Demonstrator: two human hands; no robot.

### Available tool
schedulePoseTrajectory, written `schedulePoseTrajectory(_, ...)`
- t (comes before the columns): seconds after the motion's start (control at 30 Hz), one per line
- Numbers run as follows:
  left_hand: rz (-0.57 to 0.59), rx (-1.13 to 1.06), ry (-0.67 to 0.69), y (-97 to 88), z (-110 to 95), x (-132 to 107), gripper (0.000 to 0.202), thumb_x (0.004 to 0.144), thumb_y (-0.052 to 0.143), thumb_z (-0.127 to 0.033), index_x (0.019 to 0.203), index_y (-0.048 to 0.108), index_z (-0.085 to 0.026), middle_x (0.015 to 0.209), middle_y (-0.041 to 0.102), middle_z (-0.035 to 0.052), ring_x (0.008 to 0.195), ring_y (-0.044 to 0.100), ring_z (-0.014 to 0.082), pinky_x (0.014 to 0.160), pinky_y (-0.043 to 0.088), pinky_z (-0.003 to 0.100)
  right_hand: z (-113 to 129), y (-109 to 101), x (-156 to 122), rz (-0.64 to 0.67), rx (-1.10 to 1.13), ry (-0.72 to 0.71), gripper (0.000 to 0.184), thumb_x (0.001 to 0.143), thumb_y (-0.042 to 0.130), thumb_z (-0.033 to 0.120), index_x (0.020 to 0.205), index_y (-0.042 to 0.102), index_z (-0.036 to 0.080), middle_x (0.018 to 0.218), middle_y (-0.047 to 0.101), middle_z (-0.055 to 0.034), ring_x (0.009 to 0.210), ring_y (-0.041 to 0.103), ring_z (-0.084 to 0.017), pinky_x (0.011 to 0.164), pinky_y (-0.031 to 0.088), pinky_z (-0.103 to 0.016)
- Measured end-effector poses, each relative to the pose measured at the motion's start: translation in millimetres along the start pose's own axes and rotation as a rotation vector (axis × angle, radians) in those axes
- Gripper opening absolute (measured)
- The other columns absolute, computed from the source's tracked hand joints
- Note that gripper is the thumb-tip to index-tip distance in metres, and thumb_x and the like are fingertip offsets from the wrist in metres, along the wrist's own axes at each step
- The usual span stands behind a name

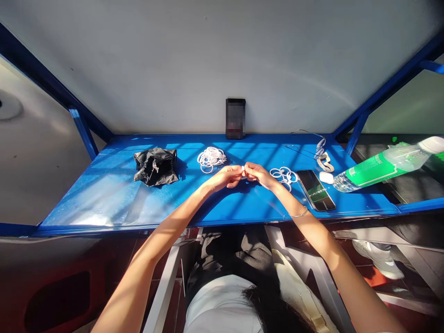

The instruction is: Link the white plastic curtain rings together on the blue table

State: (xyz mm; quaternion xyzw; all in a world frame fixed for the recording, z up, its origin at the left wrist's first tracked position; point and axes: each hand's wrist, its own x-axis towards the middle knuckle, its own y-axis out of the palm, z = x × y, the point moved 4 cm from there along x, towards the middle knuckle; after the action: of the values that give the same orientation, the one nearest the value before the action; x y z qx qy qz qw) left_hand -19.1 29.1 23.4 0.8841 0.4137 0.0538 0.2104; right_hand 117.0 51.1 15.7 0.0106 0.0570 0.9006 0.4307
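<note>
My left hand (229, 177) and my right hand (255, 173) meet above the middle of the blue table, fingertips nearly touching. Both pinch a small white ring (243, 169), most of it hidden by my fingers. Just behind and left of my left hand lies a tangled pile of white rings (212, 158). Several more loose white rings (283, 176) lie to the right of my right hand, close to the wrist.
A crumpled black plastic bag (156, 167) lies at left. At right are a phone (316, 190), a small white case (326, 178), eyeglasses (319, 147) and a green-labelled bottle (378, 167). A dark upright device (235, 119) leans on the back panel of the blue table (114, 185).
</note>
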Motion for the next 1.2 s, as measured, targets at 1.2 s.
schedulePoseTrajectory(1.2,-0.026,0.633,0.139,-3.8,-26.6,-13.2,0.041,0.088,0.051,-0.055,0.083,0.055,-0.014,0.059,0.047,-0.0024,0.051,0.046,0.0099,0.051,0.037,0.022,27.6,-17.2,-8.4,-0.165,-0.344,-0.112,0.032,0.079,0.058,0.034,0.109,0.061,0.022,0.102,0.06,-0.0046,0.082,0.054,-0.016,0.073,0.045,-0.03)
